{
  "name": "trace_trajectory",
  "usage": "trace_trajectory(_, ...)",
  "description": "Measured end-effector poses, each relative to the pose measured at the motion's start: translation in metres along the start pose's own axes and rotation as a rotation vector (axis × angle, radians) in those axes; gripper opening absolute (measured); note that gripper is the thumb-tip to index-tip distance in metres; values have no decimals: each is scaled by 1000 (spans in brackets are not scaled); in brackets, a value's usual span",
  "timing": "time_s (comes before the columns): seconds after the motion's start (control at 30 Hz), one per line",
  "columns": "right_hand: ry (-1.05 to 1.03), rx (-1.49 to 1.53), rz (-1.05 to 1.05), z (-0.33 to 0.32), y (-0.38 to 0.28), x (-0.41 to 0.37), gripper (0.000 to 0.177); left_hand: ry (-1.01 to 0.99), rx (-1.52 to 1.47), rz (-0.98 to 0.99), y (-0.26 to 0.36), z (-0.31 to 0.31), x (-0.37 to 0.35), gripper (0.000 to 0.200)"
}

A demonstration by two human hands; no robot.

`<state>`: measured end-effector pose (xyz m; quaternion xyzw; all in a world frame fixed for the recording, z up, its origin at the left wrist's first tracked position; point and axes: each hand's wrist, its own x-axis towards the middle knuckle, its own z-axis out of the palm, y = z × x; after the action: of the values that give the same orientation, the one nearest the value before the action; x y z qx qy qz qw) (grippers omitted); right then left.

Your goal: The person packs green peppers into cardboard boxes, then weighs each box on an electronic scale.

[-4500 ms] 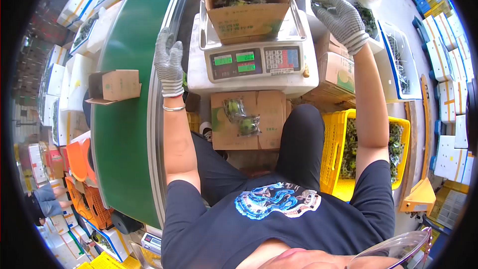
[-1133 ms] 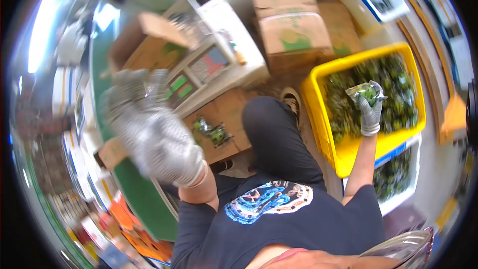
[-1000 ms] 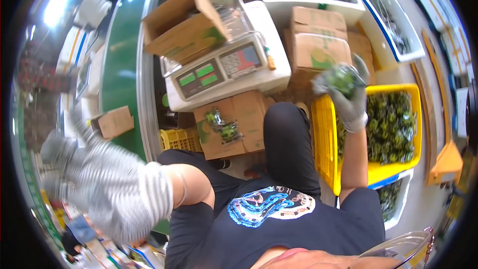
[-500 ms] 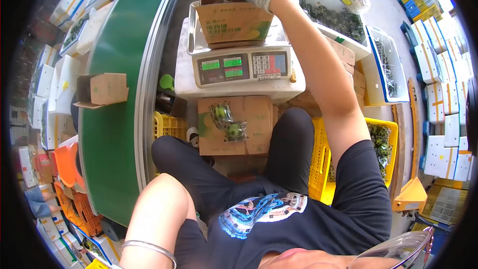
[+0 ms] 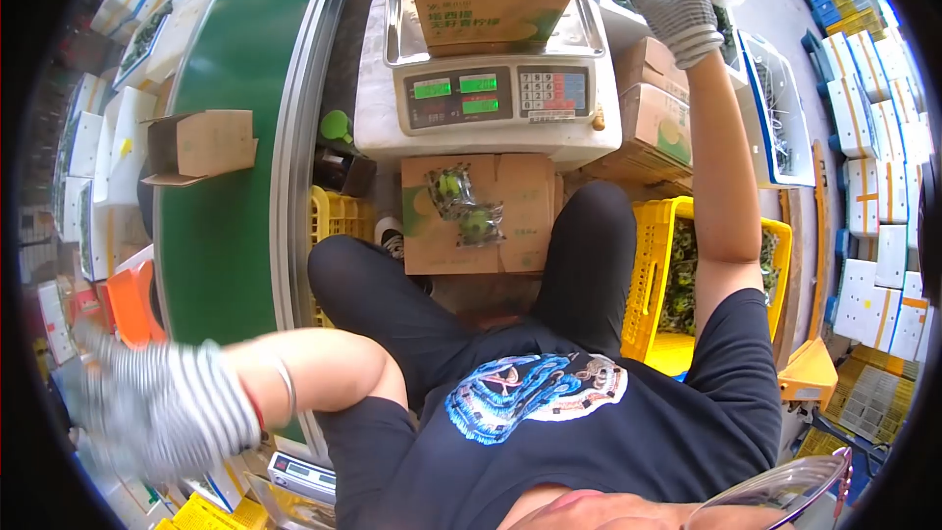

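My right hand (image 5: 670,2), in a grey striped glove, is over the white foam box of dark packets at the top right, fingers spread. Out at the lower left, my left hand (image 5: 162,407) wears a similar glove and is smeared by motion, beyond the edge of the green belt. An open cardboard box (image 5: 496,10) sits on the metal tray of a digital scale (image 5: 500,98) with lit green displays. Below the scale, two clear packets with green contents (image 5: 479,224) lie on a flat piece of cardboard (image 5: 525,206).
A green conveyor belt (image 5: 221,265) runs along the left, carrying a small open carton (image 5: 211,145). To the right are a yellow crate (image 5: 645,280) of dark packets, folded cartons (image 5: 655,118) and a blue-rimmed white box (image 5: 800,167). Stacked white boxes line the far right.
My right hand has moved right from the carton's rim to the foam box. My left hand has come into view at the lower left. The scale and carton appear shifted right in view.
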<state>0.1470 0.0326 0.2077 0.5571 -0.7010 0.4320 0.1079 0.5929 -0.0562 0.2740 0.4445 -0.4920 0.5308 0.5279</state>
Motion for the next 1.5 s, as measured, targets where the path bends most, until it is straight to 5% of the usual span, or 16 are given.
trace_trajectory(0.07,12,-12,55,2,17,-9,26,-192,-153,-37,8,22,-20,22)
trace_trajectory(0.17,-56,-40,-4,6,67,-16,34,-443,-1205,-802,49,48,-38,52)
trace_trajectory(0.2,-65,-43,2,9,70,-19,36,-359,-1224,-951,79,49,-40,51)
trace_trajectory(0.27,-78,-50,15,14,71,-18,43,-645,-1264,-887,98,65,-46,59)
trace_trajectory(0.37,-43,-6,-40,29,68,-15,57,-560,-1465,-943,140,93,-82,53)
trace_trajectory(0.5,-20,215,-126,71,74,-8,70,-837,-1584,-681,220,136,-128,33)
trace_trajectory(0.6,-248,-27,-133,99,70,-10,63,-835,-1080,507,263,145,-165,28)
trace_trajectory(0.67,-227,-64,-197,98,55,-5,58,-1319,-1984,-915,279,130,-164,25)
trace_trajectory(0.73,-301,-30,-104,98,55,-6,58,-1517,-1764,-874,274,134,-163,24)
trace_trajectory(0.77,-302,-19,-150,97,56,-5,60,-1528,-1705,-714,272,139,-162,28)
trace_trajectory(0.83,-304,-1,-258,92,60,1,64,-1524,-1744,-813,271,137,-162,26)
trace_trajectory(0.93,-225,134,191,113,103,-13,115,-1481,-1959,-1138,271,134,-167,21)
trace_trajectory(1.0,-435,-34,-20,109,101,-11,125,-1448,-2054,-1094,268,130,-162,31)
trace_trajectory(1.17,-428,429,328,126,97,-15,122,-1314,-1899,-1577,276,141,-185,35)
trace_trajectory(1.3,-392,758,503,136,57,-15,115,-1123,-1819,-1402,243,123,-147,71)
trace_trajectory(1.5,-204,969,379,250,-54,16,97,-862,-1711,-1078,127,74,-155,66)
